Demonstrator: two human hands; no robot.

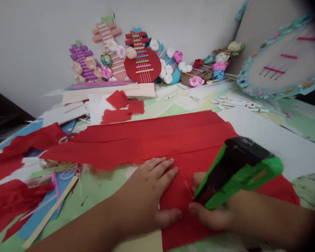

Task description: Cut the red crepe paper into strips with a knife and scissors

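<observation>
Red crepe paper (152, 138) lies in wide folded strips across the table. My left hand (152, 189) rests flat on its lower part, fingers spread and thumb out to the side. My right hand (212, 217) grips a chunky green-and-black hand tool (233, 168), with a slot in its upper end. The tool tilts up to the right. Its lower end points down at the red paper between my thumb and fingers, and its working tip is hidden. Close to that end, a thin pale line (189, 188) runs over the paper.
Red scraps (13, 206), blue card, wooden strips (52, 211) and string lie at the left. White paper (267, 140) and several markers (238, 102) are at the right. Decorated lute-shaped crafts (143, 64) lean along the back wall, and another (280, 59) stands at the right.
</observation>
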